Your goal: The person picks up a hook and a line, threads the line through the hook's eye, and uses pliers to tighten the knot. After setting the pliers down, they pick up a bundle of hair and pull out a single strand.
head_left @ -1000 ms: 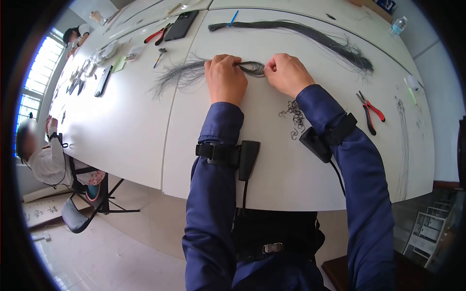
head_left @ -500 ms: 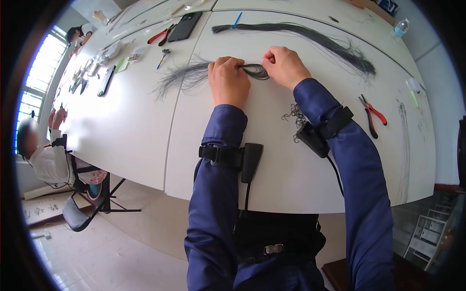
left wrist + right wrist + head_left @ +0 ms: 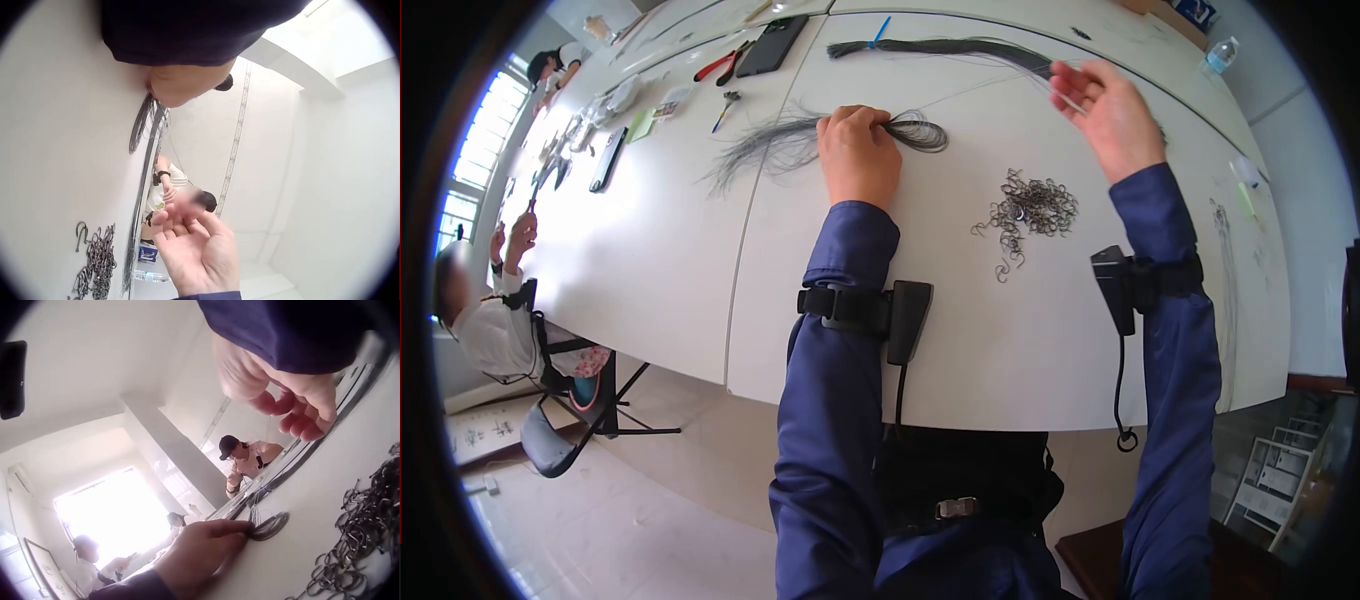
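My left hand [image 3: 860,160] rests on the table and grips a dark bundle of thin strands, its folded loop [image 3: 925,132] showing right of the fingers and loose ends [image 3: 760,155] fanning out left. My right hand [image 3: 1115,122] is raised at the right, palm partly up and fingers curled, pinching a fine strand [image 3: 975,92] that stretches from the bundle. In the right wrist view, the right hand [image 3: 281,387] hangs above the table, while the left hand [image 3: 203,553] holds the loop [image 3: 270,526]. The exact fingertip contact on the strand is hard to see.
A pile of small dark hooks [image 3: 1035,205] lies between the forearms. Beyond the hands stretches a longer strand bundle [image 3: 960,46] with a blue tie. Red-handled pliers [image 3: 725,65] and a black phone [image 3: 772,46] lie at the back left; a bottle [image 3: 1220,55] stands back right.
My right hand has moved from beside the loop up and to the right, drawing out a fine strand. The hook pile is uncovered; the pliers at the right are now hidden. My left hand keeps its grip.
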Demonstrator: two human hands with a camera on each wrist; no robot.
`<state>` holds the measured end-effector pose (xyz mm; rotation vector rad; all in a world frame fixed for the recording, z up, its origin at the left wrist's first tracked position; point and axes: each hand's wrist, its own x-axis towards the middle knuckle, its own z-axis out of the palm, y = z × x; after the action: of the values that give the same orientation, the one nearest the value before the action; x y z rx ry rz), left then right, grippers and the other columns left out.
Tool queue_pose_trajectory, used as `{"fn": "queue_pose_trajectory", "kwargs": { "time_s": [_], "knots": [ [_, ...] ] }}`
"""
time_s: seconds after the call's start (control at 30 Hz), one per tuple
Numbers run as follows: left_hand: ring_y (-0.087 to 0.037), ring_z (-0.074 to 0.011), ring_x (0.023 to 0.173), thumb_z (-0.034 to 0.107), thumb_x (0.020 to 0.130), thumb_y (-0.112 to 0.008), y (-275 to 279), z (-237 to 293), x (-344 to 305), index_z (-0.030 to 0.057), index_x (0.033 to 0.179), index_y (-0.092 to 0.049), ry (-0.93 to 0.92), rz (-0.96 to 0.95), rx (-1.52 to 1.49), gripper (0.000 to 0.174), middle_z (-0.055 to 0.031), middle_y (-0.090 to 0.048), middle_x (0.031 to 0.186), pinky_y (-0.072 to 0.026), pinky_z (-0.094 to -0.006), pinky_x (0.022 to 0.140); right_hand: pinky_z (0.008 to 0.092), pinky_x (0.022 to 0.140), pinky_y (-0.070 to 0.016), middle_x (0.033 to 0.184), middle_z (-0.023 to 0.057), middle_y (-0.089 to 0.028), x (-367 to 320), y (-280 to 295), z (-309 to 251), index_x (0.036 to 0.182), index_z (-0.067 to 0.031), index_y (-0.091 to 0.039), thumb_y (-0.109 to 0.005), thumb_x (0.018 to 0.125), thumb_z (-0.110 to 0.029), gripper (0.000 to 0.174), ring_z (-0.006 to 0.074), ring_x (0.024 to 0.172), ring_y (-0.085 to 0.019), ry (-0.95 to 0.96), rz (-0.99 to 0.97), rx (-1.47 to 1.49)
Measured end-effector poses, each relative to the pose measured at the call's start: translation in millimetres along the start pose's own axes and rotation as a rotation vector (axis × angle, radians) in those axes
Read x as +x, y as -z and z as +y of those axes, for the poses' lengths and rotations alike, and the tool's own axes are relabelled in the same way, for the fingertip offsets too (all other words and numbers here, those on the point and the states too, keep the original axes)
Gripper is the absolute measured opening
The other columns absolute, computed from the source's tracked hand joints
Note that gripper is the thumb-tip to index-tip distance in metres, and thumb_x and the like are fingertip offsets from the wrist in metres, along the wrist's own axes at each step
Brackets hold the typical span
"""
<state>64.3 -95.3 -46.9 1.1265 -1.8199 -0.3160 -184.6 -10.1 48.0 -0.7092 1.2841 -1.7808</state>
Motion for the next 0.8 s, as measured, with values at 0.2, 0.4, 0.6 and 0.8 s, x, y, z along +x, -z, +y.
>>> {"fn": "queue_pose_trajectory", "kwargs": {
  "time_s": [0.2,0.4,0.6,0.8],
  "knots": [
    [-0.057,-0.0347,0.104,-0.003,0.079,-0.059,2,2,1,0.0046,0.091,-0.076,-0.006,-0.022,0.026,0.022,-0.0136,-0.069,0.105,-0.0466,-0.0405,0.093,0.0433,0.097,-0.0538,0.095,0.0143,-0.066,-9,84,-95,0.09,0.003,-0.055,-0.05,0.098,-0.009,0.015,0.0252,0.094,-0.065,0.25,0.192,0.082],
    [-0.058,-0.0331,0.105,0.002,0.082,-0.06,9,12,4,0.0118,0.1,-0.076,-0.117,0.078,0.049,0.027,-0.0107,-0.07,0.107,-0.0441,-0.0425,0.095,0.025,0.07,-0.0496,0.077,0.0004,-0.051,-45,119,-142,0.099,0.0014,-0.057,-0.058,0.099,-0.016,0.017,0.0085,0.069,-0.05,0.356,0.164,-0.189],
    [-0.059,-0.0181,0.087,0.021,0.092,-0.065,20,77,8,0.0092,0.096,-0.077,0.018,-0.283,-0.473,0.017,-0.0031,-0.072,0.088,-0.045,-0.0298,0.083,0.0206,0.051,-0.0296,0.072,-0.0063,-0.05,-91,64,-88,0.106,-0.0031,-0.064,-0.065,0.097,-0.029,0.028,0.0018,0.06,-0.037,0.42,0.096,-0.765],
    [-0.048,-0.0076,0.074,0.022,0.103,-0.056,12,139,-19,-0.0035,0.108,-0.068,0.626,-0.791,-1.313,0.029,0.0005,-0.058,0.086,-0.0424,-0.0257,0.069,0.0295,0.051,-0.0391,0.054,0.0042,-0.05,-136,24,-38,0.09,-0.0004,-0.06,-0.065,0.09,-0.015,0.015,0.0128,0.049,-0.046,0.243,-0.277,-1.125]
  ]
}}
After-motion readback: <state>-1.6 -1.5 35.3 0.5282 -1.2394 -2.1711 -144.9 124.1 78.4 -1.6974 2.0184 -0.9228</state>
